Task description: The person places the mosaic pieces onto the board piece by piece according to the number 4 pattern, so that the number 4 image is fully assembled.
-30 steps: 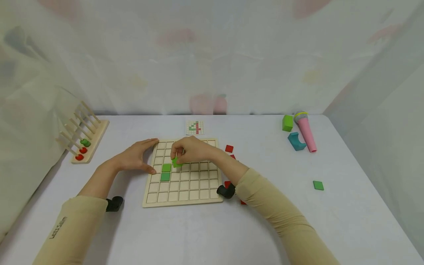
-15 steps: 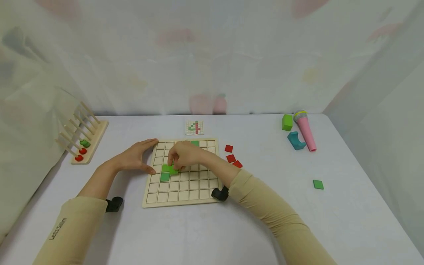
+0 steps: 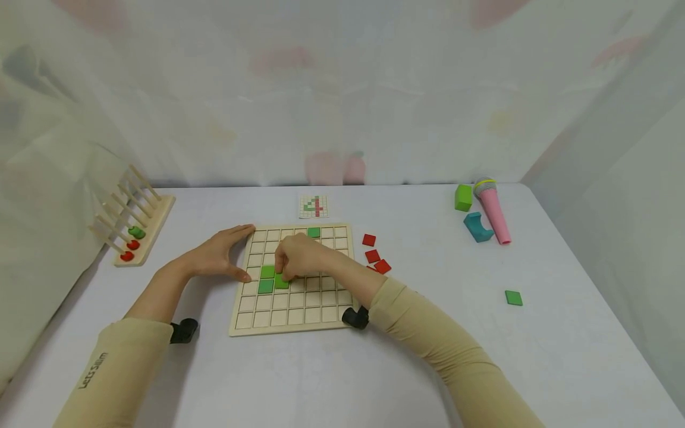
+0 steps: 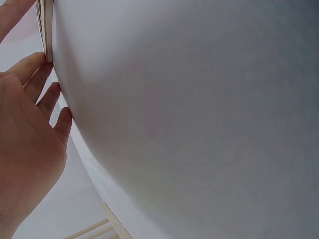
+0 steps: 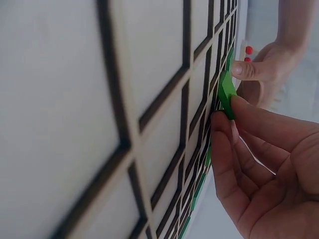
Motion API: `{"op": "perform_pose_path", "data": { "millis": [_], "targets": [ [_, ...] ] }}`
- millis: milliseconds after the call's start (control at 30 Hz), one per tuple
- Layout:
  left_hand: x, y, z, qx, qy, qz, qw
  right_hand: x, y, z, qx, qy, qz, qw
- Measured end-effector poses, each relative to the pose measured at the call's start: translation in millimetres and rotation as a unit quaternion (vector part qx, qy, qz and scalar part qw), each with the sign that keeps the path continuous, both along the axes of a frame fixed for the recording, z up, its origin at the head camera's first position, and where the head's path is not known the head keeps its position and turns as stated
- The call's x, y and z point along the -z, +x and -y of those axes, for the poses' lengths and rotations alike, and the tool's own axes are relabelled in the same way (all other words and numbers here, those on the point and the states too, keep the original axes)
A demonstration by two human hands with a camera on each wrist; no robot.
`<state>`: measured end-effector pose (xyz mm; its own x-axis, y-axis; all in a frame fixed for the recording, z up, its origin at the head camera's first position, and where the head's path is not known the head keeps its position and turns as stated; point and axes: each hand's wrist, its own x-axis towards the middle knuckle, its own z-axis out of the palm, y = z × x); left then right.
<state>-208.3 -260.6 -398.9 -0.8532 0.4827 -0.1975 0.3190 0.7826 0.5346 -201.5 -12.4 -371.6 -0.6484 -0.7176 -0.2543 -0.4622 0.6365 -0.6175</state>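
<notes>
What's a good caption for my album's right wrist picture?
A right hand pinches a bright green square tile at a wooden grid board, left hand beyond.

Matt wooden board (image 3: 296, 315), smooth matt tiles (image 3: 266, 286)

The pinched green tile (image 3: 281, 282) has been lowered and drawn nearer the person by the right hand (image 3: 302, 255), to just beside a darker tile (image 3: 266, 286). Another tile (image 3: 314, 232), toward the board's (image 3: 305, 316) far edge, has been uncovered.

There's room on the counter (image 3: 299, 380) before the board (image 3: 294, 315) — the right sleeve (image 3: 428, 333) and red tiles (image 3: 372, 256) block its right.
</notes>
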Motion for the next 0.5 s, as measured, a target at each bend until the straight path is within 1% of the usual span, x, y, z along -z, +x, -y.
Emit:
{"op": "perform_pose_path", "data": {
  "millis": [267, 500],
  "targets": [
    [0.1, 0.3, 0.6, -0.001, 0.003, 0.003, 1.0000, 1.6, 1.9, 1.9, -0.016, 0.025, -0.028, 0.999],
    [2.7, -0.2, 1.6, -0.001, 0.006, 0.001, 1.0000, 4.8, 1.8, 3.0, -0.020, 0.029, -0.039, 0.999]
  ]
}}
